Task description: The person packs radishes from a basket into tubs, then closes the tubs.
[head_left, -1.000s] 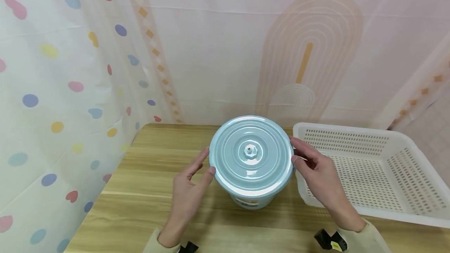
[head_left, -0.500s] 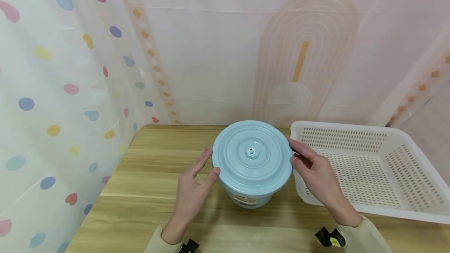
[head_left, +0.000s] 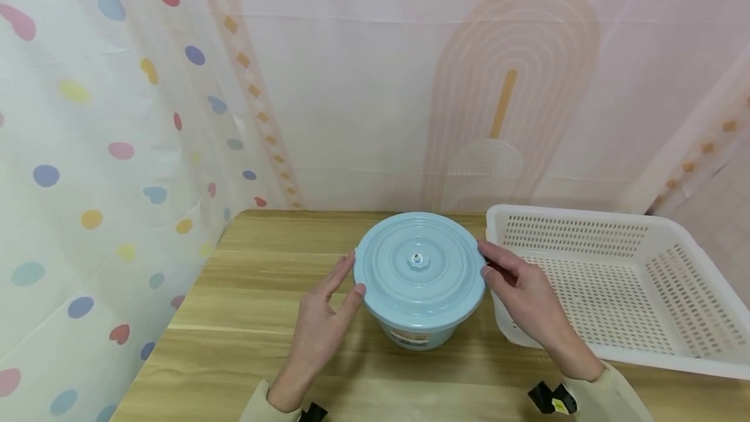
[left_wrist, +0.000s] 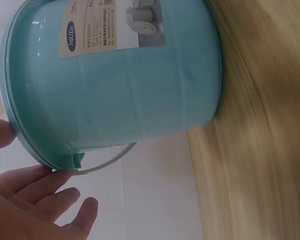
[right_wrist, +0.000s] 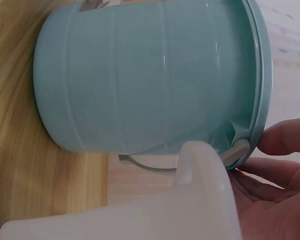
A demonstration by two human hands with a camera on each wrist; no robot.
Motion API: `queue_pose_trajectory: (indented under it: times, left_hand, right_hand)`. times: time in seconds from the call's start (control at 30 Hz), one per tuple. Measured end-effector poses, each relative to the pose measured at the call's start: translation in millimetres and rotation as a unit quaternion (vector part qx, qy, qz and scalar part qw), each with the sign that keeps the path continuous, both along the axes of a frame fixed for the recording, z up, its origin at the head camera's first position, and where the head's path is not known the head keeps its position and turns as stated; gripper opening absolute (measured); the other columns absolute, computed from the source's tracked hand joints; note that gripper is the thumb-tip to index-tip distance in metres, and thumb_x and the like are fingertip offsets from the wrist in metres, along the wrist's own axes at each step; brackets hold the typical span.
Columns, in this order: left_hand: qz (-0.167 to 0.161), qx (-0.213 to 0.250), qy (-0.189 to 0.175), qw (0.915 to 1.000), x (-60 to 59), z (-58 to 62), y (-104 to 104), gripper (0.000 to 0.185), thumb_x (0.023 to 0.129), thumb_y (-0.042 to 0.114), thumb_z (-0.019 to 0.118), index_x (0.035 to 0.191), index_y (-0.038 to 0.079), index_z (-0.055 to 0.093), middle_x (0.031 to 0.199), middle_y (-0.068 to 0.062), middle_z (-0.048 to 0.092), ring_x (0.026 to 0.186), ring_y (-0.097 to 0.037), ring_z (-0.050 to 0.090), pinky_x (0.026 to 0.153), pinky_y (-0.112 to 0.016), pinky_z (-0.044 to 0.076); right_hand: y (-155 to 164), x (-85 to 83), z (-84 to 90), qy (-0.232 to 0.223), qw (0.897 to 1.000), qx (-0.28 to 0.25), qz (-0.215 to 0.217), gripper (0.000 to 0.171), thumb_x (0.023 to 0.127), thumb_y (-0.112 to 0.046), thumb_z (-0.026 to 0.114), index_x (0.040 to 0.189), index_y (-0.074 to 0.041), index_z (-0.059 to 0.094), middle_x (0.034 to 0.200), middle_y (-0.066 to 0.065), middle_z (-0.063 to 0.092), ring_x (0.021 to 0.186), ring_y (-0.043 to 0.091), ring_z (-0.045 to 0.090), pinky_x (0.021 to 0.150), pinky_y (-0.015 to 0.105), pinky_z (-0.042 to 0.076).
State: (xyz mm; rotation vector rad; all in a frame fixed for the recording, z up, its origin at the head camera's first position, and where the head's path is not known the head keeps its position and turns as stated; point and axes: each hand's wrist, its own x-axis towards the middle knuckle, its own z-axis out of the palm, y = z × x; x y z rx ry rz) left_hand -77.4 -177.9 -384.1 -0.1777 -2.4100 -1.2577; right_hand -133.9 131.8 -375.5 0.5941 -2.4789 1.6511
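A light blue plastic bucket (head_left: 413, 337) with a ribbed round lid (head_left: 418, 269) stands on the wooden table (head_left: 252, 318). My left hand (head_left: 354, 273) touches the lid's left rim with thumb and straight fingers. My right hand (head_left: 484, 259) touches the right rim the same way. In the left wrist view the bucket (left_wrist: 130, 95) shows a paper label, its wire handle (left_wrist: 110, 155) hangs down, and my left hand (left_wrist: 25, 172) lies spread at the rim. In the right wrist view the bucket (right_wrist: 150, 85) fills the frame, with my right hand (right_wrist: 255, 160) by the handle pivot.
A white perforated plastic basket (head_left: 615, 226) sits right of the bucket, its corner (right_wrist: 200, 200) close against my right hand. Patterned curtains hang behind the table and along its left side. Bare wood lies left of and in front of the bucket.
The lid looks smaller and lower than a second ago, so the bucket has come down and slightly away. Both hands stayed at its rim.
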Motion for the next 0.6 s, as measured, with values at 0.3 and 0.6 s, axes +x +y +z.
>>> queue_pose_trajectory:
  times: [0.3,0.6]
  left_hand:
    - [-0.002,-0.023,0.002,0.9997,0.6,-4.6,-0.2,0.052,0.102,0.024,0.065,0.149,0.003,0.054,0.151,-0.010,0.053,0.144,-0.029,0.045,0.116,-0.051,0.036]
    - [-0.009,-0.062,-0.016,0.9979,10.0,-4.6,-12.1,0.061,0.106,0.030,0.059,0.160,0.009,0.039,0.163,-0.009,0.036,0.152,-0.032,0.032,0.120,-0.057,0.028]
  right_hand:
    - [2.1,3.5,-2.4,0.004,1.000,0.019,-0.016,0.044,0.107,-0.018,0.057,0.147,0.001,0.056,0.151,0.016,0.054,0.135,0.031,0.056,0.093,0.009,0.046]
    - [7.5,9.4,-5.2,0.041,0.996,0.076,-0.038,0.047,0.110,-0.028,0.052,0.152,-0.007,0.053,0.156,0.012,0.050,0.137,0.035,0.053,0.108,0.049,0.048]
